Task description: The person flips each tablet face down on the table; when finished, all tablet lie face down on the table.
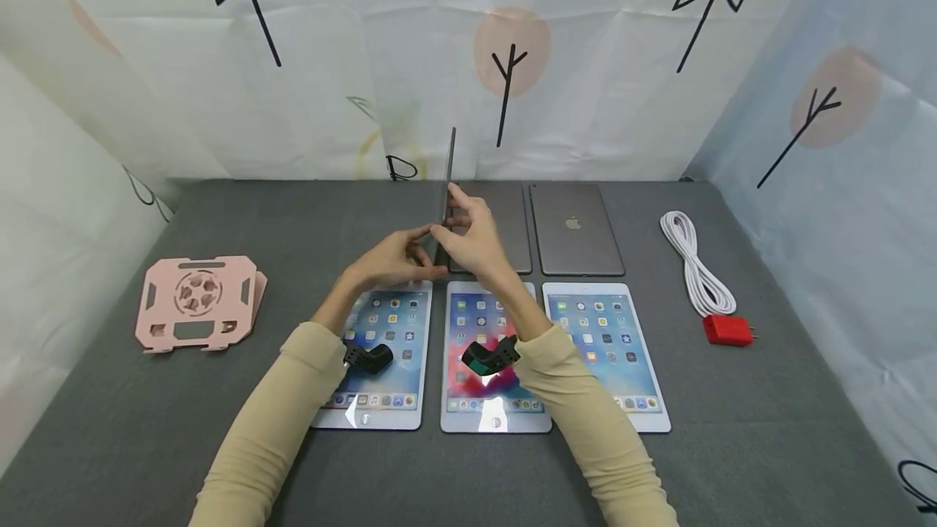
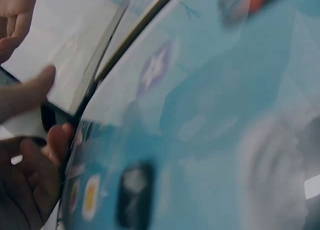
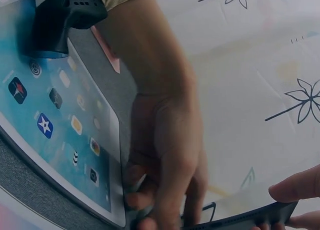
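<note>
While my right hand [image 1: 472, 238] pinches it between thumb and fingers, the tablet [image 1: 450, 157] stands nearly upright, showing head-on as a thin, straight, dark gray strip. My left hand [image 1: 398, 259] has bent fingers at its lower part; whether they pinch it too, I cannot tell. From my right wrist, its dark rim looks slim and smooth, its lower end hidden by my fingers. It is just left of a gray tablet [image 1: 508, 214] lying flat, beyond the lit, white-bordered iPad [image 1: 391, 348] on the left.
</note>
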The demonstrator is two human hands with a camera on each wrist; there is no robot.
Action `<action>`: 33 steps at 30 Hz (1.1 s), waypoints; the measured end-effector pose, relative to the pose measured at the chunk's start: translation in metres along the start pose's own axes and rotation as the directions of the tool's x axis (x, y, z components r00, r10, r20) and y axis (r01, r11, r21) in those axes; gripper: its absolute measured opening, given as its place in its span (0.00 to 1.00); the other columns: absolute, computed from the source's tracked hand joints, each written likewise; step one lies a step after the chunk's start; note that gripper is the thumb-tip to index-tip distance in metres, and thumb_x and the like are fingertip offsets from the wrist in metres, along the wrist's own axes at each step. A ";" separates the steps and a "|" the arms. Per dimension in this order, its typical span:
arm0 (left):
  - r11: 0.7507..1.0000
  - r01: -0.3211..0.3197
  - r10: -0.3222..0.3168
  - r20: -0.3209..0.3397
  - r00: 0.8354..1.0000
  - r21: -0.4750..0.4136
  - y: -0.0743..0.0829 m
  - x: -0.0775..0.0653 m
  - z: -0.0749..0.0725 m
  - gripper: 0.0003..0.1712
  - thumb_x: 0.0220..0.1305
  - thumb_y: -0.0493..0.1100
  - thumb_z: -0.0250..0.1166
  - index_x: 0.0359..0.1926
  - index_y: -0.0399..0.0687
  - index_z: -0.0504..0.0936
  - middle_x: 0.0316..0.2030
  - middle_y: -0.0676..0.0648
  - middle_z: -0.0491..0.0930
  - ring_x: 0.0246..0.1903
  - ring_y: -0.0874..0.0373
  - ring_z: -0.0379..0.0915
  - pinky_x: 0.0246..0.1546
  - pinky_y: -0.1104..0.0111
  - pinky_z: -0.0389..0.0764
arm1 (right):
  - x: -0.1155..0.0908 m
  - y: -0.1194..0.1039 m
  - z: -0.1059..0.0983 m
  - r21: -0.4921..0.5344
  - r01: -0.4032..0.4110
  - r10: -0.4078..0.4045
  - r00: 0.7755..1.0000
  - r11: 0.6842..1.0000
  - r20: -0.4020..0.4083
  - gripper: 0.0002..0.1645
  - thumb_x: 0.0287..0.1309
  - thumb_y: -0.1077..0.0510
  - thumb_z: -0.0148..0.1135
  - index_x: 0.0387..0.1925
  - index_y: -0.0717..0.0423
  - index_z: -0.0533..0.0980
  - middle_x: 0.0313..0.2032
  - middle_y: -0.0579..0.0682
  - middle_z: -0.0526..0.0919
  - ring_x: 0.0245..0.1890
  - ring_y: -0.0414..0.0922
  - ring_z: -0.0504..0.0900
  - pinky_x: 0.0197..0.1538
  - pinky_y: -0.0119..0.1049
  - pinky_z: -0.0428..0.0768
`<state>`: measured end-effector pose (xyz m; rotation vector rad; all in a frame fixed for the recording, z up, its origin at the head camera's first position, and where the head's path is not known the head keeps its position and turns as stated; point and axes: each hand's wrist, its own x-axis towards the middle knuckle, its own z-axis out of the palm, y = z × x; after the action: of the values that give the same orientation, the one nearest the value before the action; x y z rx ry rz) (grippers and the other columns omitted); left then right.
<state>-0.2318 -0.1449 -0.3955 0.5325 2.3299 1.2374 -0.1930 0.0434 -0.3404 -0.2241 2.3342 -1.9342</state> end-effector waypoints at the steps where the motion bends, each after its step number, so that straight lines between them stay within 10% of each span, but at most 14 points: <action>1: 1.000 -0.009 0.009 0.015 1.000 -0.002 0.001 -0.002 -0.003 0.55 0.66 0.48 0.70 0.82 0.48 0.46 0.43 0.41 0.84 0.33 0.52 0.84 0.34 0.63 0.84 | 0.000 0.001 0.001 -0.002 -0.004 0.004 1.000 1.000 0.002 0.45 0.68 0.65 0.61 0.81 0.48 0.54 0.71 0.58 0.63 0.66 0.56 0.72 0.59 0.45 0.79; 7: 0.992 -0.062 0.067 0.043 0.997 -0.109 0.016 -0.019 -0.027 0.54 0.69 0.43 0.66 0.83 0.54 0.40 0.71 0.35 0.67 0.59 0.39 0.80 0.48 0.53 0.86 | 0.002 0.005 0.006 -0.015 0.022 -0.021 0.999 1.000 0.025 0.45 0.68 0.63 0.62 0.80 0.43 0.55 0.69 0.59 0.64 0.65 0.57 0.74 0.58 0.48 0.81; 15: 0.964 -0.239 0.230 -0.079 0.970 -0.120 0.035 -0.031 -0.040 0.51 0.73 0.43 0.62 0.83 0.66 0.40 0.79 0.41 0.53 0.63 0.37 0.76 0.55 0.48 0.81 | 0.005 0.014 0.012 -0.070 0.072 -0.068 0.996 0.995 0.059 0.43 0.68 0.59 0.64 0.80 0.45 0.58 0.65 0.59 0.69 0.61 0.59 0.77 0.55 0.49 0.82; 33: 0.984 -0.166 0.155 -0.155 0.976 -0.064 0.025 -0.033 -0.042 0.64 0.62 0.37 0.73 0.83 0.50 0.36 0.78 0.39 0.50 0.64 0.39 0.73 0.53 0.65 0.84 | 0.017 0.048 0.015 -0.337 -0.050 0.132 0.965 0.940 0.225 0.47 0.69 0.45 0.64 0.81 0.49 0.54 0.70 0.66 0.70 0.64 0.58 0.79 0.64 0.53 0.79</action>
<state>-0.2243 -0.1771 -0.3465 0.6321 2.3886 1.4823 -0.2091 0.0350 -0.3899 -0.3515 2.4334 -1.3753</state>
